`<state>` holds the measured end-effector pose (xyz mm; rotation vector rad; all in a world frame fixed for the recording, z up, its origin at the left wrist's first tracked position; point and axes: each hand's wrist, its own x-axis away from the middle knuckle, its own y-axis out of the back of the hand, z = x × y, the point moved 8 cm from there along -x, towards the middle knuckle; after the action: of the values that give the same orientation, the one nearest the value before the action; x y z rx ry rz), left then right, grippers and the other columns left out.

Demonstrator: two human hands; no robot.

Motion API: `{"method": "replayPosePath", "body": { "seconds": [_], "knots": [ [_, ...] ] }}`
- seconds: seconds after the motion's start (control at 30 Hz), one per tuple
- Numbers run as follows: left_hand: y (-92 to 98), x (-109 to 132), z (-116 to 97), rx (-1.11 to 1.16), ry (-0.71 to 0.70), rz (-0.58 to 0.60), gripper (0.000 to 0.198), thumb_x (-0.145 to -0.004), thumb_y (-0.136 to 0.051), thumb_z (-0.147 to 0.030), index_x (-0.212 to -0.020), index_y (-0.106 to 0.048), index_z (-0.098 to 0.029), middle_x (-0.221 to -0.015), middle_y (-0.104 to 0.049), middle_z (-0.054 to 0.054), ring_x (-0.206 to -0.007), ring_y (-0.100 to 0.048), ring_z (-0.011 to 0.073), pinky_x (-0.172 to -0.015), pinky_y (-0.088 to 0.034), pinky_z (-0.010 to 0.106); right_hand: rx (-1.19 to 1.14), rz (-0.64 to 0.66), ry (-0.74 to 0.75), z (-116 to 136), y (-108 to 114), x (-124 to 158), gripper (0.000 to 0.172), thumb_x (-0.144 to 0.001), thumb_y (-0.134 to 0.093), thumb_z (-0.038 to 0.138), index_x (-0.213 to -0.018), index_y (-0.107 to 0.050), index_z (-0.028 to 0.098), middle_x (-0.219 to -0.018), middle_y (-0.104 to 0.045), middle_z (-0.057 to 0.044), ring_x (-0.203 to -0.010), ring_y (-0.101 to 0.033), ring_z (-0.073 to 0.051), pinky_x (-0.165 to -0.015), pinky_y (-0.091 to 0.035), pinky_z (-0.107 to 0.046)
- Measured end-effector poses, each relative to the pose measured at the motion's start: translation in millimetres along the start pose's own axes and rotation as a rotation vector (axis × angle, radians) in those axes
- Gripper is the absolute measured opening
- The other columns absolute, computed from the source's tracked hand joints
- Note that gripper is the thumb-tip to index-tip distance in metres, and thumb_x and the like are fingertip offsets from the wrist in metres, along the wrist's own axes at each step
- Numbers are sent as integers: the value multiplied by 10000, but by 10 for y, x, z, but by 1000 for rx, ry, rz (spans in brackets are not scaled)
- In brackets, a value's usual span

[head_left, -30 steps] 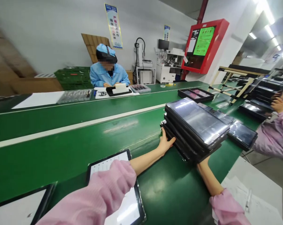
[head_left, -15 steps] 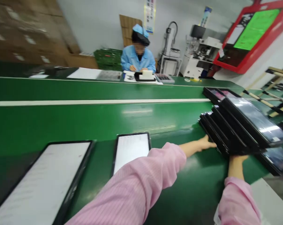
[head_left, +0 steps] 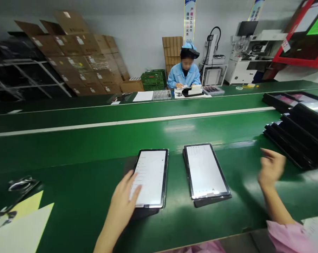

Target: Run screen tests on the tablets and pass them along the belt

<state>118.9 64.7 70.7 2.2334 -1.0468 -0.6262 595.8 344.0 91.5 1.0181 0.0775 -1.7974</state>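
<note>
My left hand (head_left: 122,200) is at the left edge of a black-framed tablet (head_left: 150,177) lying on the green conveyor belt (head_left: 69,151), its thumb on the white-lit screen and fingers curled at the edge. A second black-framed tablet (head_left: 206,170) lies to its right, out of reach of that hand's fingers. My right hand (head_left: 271,168) is blurred, raised over the belt with fingers apart and touching nothing. Nearest to it is a stack of black tablets (head_left: 298,140) at the right edge of view.
A black tray (head_left: 290,100) sits behind the stack. Loose sheets (head_left: 21,225) and dark clips lie at lower left. Across the belts, a co-worker in a blue smock (head_left: 183,72) handles items at a bench, with cardboard boxes and machines behind.
My view has swung left. Both hands have come off the tablet stack, which now sits at the right edge. My left hand has reached a lying tablet.
</note>
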Motion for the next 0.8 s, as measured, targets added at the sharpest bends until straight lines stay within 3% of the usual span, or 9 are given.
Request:
{"method": "replayPosePath", "body": {
  "seconds": [0.07, 0.1, 0.17, 0.23, 0.3, 0.4, 0.53, 0.67, 0.8],
  "knots": [
    [150, 38, 571, -32, 161, -144, 643, -883, -434, -650, -1331, -609, -223, -1446, -535, 145, -1383, -439, 381, -1193, -266, 595, 36, 470, 234, 467, -799, 182, 576, -964, -317, 627, -1209, -718, 294, -1263, -557, -148, -1197, -481, -360, -1036, -365, -598],
    [163, 56, 758, -21, 214, -163, 650, -902, -389, -644, -1342, -591, -211, -1414, -557, 152, -1358, -468, 370, -1179, -300, 584, 92, 621, 291, 623, -1114, 258, 562, -980, -300, 606, -1239, -706, 314, -1354, -503, -141, -1254, -433, -364, -1055, -339, -607],
    [144, 76, 941, 31, 259, -153, 642, -932, -328, -622, -1362, -563, -207, -1335, -609, 148, -1280, -544, 339, -1143, -368, 548, 223, 777, 287, 779, -1571, 318, 501, -1001, -322, 562, -1305, -663, 354, -1480, -393, -114, -1332, -328, -382, -1066, -301, -633],
    [137, 84, 936, 72, 245, -142, 644, -950, -294, -614, -1383, -539, -206, -1293, -628, 141, -1220, -587, 314, -1108, -416, 505, 326, 816, 276, 836, -1806, 334, 442, -1003, -376, 525, -1305, -661, 373, -1531, -336, -83, -1365, -257, -397, -1086, -231, -665],
    [123, 83, 824, 75, 174, -114, 669, -962, -257, -626, -1399, -527, -198, -1312, -611, 146, -1220, -581, 303, -1103, -421, 478, 336, 808, 320, 842, -1838, 371, 393, -998, -410, 499, -1215, -716, 381, -1522, -358, -54, -1369, -245, -391, -1106, -165, -674],
    [56, 107, 642, -3, 69, -61, 746, -955, -181, -675, -1392, -556, -200, -1351, -553, 164, -1281, -513, 326, -1136, -372, 511, 174, 750, 384, 722, -1614, 428, 455, -1002, -364, 523, -983, -791, 366, -1450, -447, -34, -1339, -308, -361, -1122, -152, -649],
    [-101, 174, 649, -165, 121, 44, 773, -938, -161, -708, -1427, -547, -251, -1409, -405, 192, -1357, -381, 423, -1112, -315, 664, -159, 486, 56, 237, -1282, 312, 621, -985, -249, 661, -1119, -738, 303, -1331, -529, -94, -1229, -452, -314, -1083, -315, -569],
    [-178, 81, 747, -111, 116, 209, 734, -939, -195, -707, -1461, -504, -294, -1550, -226, 163, -1461, -207, 459, -1143, -225, 698, -525, 464, -364, -84, -1527, 401, 762, -901, -237, 807, -1371, -536, 287, -1154, -596, -92, -1061, -581, -258, -953, -474, -443],
    [-100, -355, 799, 76, 112, 180, 767, -955, -328, -660, -1598, -156, -279, -1659, -61, 142, -1530, -74, 381, -1196, -148, 638, -541, 579, -399, 81, -1717, 568, 821, -896, -137, 819, -1479, -403, 305, -1216, -556, -105, -1086, -583, -263, -953, -487, -442]
  ]
}}
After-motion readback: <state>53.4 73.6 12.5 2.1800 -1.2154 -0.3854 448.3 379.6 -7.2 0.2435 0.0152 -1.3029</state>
